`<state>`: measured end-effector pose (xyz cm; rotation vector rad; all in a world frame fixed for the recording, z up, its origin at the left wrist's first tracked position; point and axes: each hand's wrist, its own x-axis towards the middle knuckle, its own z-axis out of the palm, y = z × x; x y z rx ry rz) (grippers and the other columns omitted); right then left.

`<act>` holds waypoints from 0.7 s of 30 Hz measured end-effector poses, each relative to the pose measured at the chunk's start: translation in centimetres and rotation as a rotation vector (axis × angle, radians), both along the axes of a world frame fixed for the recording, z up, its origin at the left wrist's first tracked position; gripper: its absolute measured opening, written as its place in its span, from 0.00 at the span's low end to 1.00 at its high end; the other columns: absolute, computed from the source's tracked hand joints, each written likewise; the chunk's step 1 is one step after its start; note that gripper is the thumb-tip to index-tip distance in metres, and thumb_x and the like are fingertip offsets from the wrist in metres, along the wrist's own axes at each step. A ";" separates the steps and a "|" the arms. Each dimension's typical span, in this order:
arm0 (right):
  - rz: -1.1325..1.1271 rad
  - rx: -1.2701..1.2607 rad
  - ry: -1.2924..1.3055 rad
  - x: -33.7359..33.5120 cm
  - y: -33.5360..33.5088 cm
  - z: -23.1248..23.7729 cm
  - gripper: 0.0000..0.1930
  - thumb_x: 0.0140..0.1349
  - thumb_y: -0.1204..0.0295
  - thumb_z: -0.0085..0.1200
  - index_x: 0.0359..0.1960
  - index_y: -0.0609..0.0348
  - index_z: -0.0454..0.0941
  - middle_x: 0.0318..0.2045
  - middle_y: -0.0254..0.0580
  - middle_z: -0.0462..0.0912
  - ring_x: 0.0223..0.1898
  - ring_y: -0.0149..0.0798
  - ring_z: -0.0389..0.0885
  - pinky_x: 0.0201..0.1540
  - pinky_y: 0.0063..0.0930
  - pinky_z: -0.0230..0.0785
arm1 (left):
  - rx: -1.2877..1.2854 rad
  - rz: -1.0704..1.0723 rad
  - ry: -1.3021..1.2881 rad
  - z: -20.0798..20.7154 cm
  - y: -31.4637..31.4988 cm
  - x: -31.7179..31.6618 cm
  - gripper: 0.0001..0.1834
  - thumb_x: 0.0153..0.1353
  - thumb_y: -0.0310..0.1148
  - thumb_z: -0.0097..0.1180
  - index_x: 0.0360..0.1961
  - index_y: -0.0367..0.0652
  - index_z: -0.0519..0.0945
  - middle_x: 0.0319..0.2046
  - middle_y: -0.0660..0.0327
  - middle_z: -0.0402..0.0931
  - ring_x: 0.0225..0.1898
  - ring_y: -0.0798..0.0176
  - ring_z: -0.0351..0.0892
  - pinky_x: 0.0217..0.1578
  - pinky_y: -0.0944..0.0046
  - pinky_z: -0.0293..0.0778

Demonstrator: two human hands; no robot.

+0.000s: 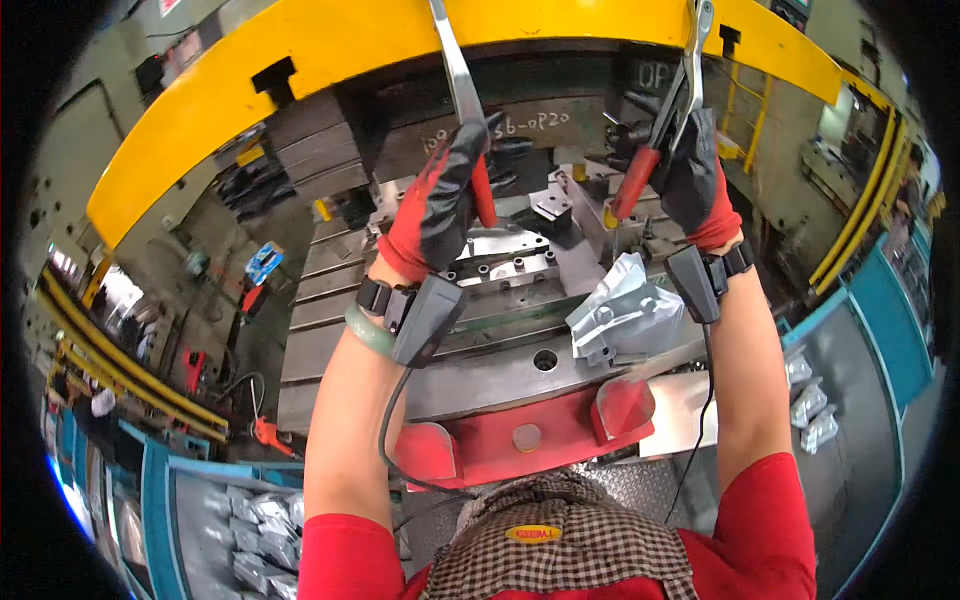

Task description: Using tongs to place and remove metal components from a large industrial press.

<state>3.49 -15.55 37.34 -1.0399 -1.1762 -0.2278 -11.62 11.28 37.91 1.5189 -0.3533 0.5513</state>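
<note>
My left hand (448, 200), in a black and red glove, is closed round a long metal hand tool (457, 68) with a red grip. The tool's shaft points up across the yellow beam. My right hand (692, 182), gloved alike, grips long-handled metal pliers (693, 75). One red handle hangs free of the palm, and the jaws point upward. Both hands are raised over the steel die (515, 262). A bent silver sheet-metal part (628, 312) lies at the die's near right side, below my right hand and touching neither tool.
A yellow press beam (540, 18) arches across the far side. A red metal bracket (530, 440) lies along the near edge of the grooved steel bed (325, 300). Blue-framed bins at left and right hold silver parts (265, 535). A black cable runs from each wrist device.
</note>
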 end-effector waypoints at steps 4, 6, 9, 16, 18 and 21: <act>-0.223 -0.034 0.191 -4.5 -0.8 -0.6 0.16 0.68 0.58 0.34 0.44 0.56 0.68 0.30 0.35 0.74 0.30 0.31 0.73 0.35 0.26 0.68 | -0.141 -0.122 0.022 2.7 -3.2 -1.6 0.15 0.64 0.44 0.47 0.39 0.42 0.72 0.26 0.68 0.71 0.25 0.73 0.68 0.25 0.73 0.63; 0.108 0.036 0.600 -6.8 -1.8 -2.3 0.21 0.67 0.50 0.34 0.40 0.55 0.69 0.26 0.34 0.73 0.26 0.30 0.71 0.29 0.24 0.65 | -0.115 -0.141 -0.004 2.5 -2.3 -3.3 0.14 0.62 0.41 0.50 0.42 0.41 0.71 0.27 0.68 0.71 0.25 0.72 0.68 0.25 0.72 0.63; -0.272 -0.171 0.638 -12.0 -4.7 -6.9 0.23 0.65 0.48 0.36 0.38 0.56 0.70 0.24 0.34 0.73 0.23 0.29 0.70 0.25 0.22 0.63 | -0.169 -0.181 0.062 0.5 -0.9 -4.7 0.16 0.59 0.34 0.51 0.47 0.40 0.69 0.28 0.68 0.70 0.25 0.72 0.68 0.25 0.73 0.64; -0.280 -0.535 1.186 -17.9 -10.1 -20.8 0.17 0.67 0.59 0.38 0.38 0.61 0.73 0.16 0.30 0.68 0.13 0.25 0.64 0.15 0.19 0.58 | -0.136 -0.031 0.380 -12.2 2.7 -10.4 0.29 0.55 0.40 0.55 0.55 0.39 0.65 0.23 0.67 0.67 0.18 0.72 0.65 0.17 0.73 0.61; -0.236 -0.558 1.213 -18.5 -10.4 -22.4 0.16 0.67 0.60 0.38 0.40 0.60 0.73 0.16 0.28 0.66 0.14 0.23 0.63 0.17 0.17 0.57 | -0.146 0.058 0.413 -17.4 3.2 -12.9 0.19 0.59 0.29 0.51 0.51 0.39 0.69 0.27 0.64 0.73 0.20 0.76 0.64 0.19 0.75 0.60; -0.219 -0.603 1.153 -17.6 -9.6 -23.5 0.21 0.67 0.56 0.35 0.42 0.62 0.73 0.15 0.31 0.68 0.14 0.26 0.66 0.18 0.19 0.59 | -0.271 0.071 0.615 -21.6 2.2 -16.7 0.13 0.60 0.28 0.49 0.47 0.39 0.71 0.20 0.69 0.67 0.17 0.78 0.61 0.16 0.77 0.57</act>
